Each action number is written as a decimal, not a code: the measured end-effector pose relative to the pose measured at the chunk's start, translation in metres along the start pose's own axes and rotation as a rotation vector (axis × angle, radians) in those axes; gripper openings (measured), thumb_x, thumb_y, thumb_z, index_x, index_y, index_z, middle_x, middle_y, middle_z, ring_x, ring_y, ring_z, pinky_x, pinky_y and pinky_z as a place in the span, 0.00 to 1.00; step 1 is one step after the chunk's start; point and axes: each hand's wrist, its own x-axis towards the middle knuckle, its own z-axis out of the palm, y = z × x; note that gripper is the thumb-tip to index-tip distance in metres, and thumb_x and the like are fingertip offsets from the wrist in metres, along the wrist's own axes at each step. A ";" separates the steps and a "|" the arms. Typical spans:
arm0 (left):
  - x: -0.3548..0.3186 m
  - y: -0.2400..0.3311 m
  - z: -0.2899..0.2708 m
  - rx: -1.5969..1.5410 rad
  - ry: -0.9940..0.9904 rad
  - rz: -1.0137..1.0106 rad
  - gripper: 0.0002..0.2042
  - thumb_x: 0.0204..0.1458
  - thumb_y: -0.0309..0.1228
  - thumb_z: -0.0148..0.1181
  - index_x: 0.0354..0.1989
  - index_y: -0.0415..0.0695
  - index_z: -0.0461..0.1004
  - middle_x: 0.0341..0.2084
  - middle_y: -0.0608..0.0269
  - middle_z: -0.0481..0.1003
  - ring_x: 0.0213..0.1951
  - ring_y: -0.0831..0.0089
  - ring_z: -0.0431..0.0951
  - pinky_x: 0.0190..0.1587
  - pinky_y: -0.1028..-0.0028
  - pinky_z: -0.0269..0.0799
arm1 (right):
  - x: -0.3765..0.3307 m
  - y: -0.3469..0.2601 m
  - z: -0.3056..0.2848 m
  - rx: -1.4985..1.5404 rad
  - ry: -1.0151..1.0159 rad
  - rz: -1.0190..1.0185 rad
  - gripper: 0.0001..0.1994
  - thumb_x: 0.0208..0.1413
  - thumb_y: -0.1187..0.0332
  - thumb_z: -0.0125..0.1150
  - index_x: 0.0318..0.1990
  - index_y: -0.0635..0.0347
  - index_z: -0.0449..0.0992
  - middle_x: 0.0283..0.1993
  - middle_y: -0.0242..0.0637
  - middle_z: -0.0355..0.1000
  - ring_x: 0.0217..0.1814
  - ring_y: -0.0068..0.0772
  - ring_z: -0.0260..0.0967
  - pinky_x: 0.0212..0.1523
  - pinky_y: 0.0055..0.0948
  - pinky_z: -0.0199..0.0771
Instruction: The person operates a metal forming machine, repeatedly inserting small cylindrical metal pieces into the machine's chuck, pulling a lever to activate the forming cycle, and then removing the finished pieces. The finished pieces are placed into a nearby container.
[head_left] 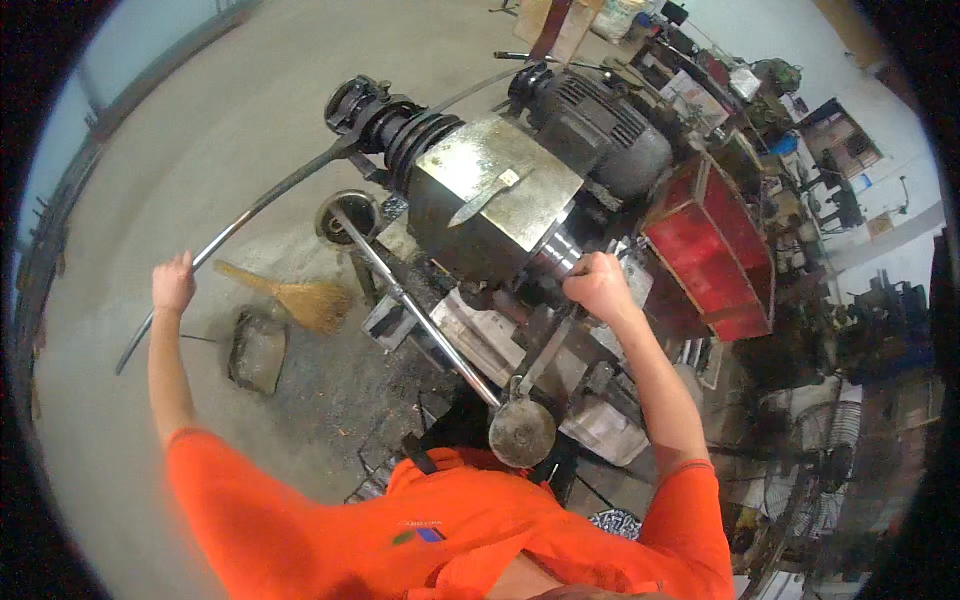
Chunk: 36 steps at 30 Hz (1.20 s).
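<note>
My left hand (174,283) is wrapped round a long metal lever (248,214), which runs up to the pulley end of a lathe-like machine. My right hand (600,285) is closed at the bright round spindle nose (557,250) on the near side of the grey headstock (500,185). Whatever lies inside those fingers is hidden. A flat pointed metal piece (482,198) rests on top of the headstock. Below it a second bar (415,312) slants down towards a round metal disc (522,432) close to my body.
An electric motor (605,130) sits behind the headstock, with a red metal box (705,245) to the right. On the floor at left lie a straw broom (315,303) and a dustpan (258,350). A standing fan (835,460) and cluttered benches line the right side.
</note>
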 end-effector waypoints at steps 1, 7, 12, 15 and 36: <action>0.003 -0.005 -0.001 -0.021 -0.005 -0.007 0.02 0.44 0.26 0.53 0.24 0.45 0.67 0.17 0.56 0.71 0.23 0.57 0.75 0.25 0.61 0.68 | -0.002 -0.001 0.003 0.012 0.033 -0.044 0.08 0.33 0.69 0.55 0.17 0.65 0.76 0.20 0.56 0.67 0.25 0.54 0.70 0.31 0.41 0.71; 0.023 0.032 -0.020 -0.174 -0.216 -0.318 0.10 0.44 0.24 0.53 0.36 0.43 0.74 0.28 0.53 0.77 0.32 0.54 0.77 0.36 0.59 0.72 | -0.008 0.016 0.001 -0.001 -0.024 -0.092 0.12 0.29 0.65 0.56 0.23 0.61 0.78 0.27 0.52 0.72 0.32 0.53 0.71 0.38 0.42 0.71; 0.013 0.161 -0.007 -1.085 0.488 -0.386 0.14 0.47 0.23 0.52 0.43 0.37 0.73 0.35 0.51 0.76 0.38 0.61 0.77 0.42 0.67 0.71 | -0.061 0.028 -0.022 0.084 0.298 -0.274 0.17 0.30 0.70 0.58 0.34 0.61 0.78 0.47 0.44 0.71 0.48 0.49 0.66 0.47 0.37 0.68; -0.003 0.259 0.064 -1.161 -0.757 -0.497 0.17 0.40 0.32 0.62 0.38 0.37 0.75 0.33 0.43 0.76 0.39 0.54 0.77 0.42 0.62 0.70 | -0.116 0.057 -0.038 0.169 0.435 -0.234 0.17 0.29 0.72 0.58 0.34 0.60 0.77 0.47 0.44 0.71 0.47 0.48 0.67 0.46 0.35 0.69; 0.060 0.279 -0.052 -1.643 -0.435 -0.625 0.21 0.54 0.44 0.55 0.45 0.35 0.71 0.26 0.53 0.75 0.20 0.67 0.77 0.22 0.73 0.73 | -0.578 0.338 0.048 -0.503 0.033 1.339 0.14 0.40 0.59 0.59 0.32 0.60 0.73 0.36 0.48 0.74 0.40 0.51 0.72 0.39 0.44 0.73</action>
